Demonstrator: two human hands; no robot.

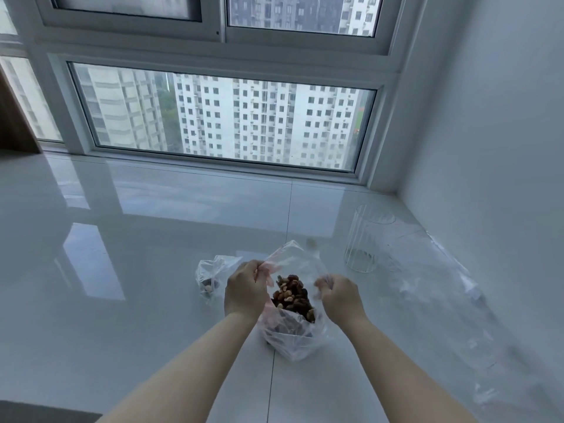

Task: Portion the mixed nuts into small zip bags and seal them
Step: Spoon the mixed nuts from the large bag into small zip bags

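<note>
A clear ribbed glass jar [364, 239] is standing upright on the glossy white counter [137, 239], near the white wall [494, 132], while a large window [219, 117] is showing tall apartment blocks [262, 120] outside.

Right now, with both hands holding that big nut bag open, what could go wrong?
1. The left hand and right hand pinch only the thin rim of the big bag; a slip could let it sag and spill the mixed nuts onto the glossy floor.
2. The clear glass stands close on the right; a right-arm sweep might tip it.
3. The small bag looks unsealed, so a nudge might scatter its contents.
</note>
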